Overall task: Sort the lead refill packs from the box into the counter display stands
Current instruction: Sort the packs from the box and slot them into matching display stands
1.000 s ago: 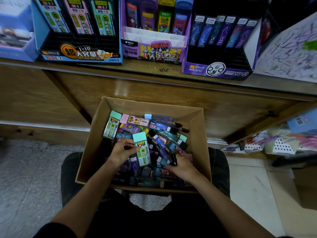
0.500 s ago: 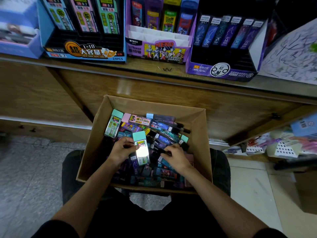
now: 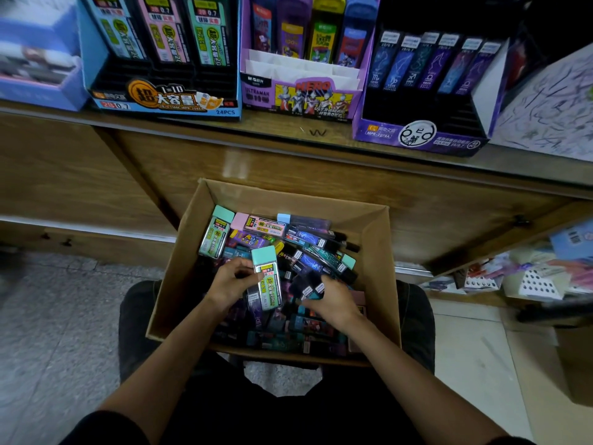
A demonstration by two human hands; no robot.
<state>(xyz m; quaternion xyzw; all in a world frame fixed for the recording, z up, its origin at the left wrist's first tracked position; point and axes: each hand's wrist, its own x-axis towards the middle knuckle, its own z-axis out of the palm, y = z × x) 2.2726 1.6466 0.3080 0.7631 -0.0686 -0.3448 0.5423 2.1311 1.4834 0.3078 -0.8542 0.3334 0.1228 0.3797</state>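
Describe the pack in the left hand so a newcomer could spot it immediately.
Find the open cardboard box on the person's lap. Near its middle, the left hand grips a wide pack with a mint-green cap and green-yellow label. A similar pack lies loose by the box's far-left wall; the right hand holds slim dark packs.

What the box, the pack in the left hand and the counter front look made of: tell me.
Box: brown cardboard, matte; raw cut rim.
Pack in the left hand: probably plastic, glossy; its face shines.
Counter front: wood or wood-look laminate, semi-gloss; grain plus a pale reflection.
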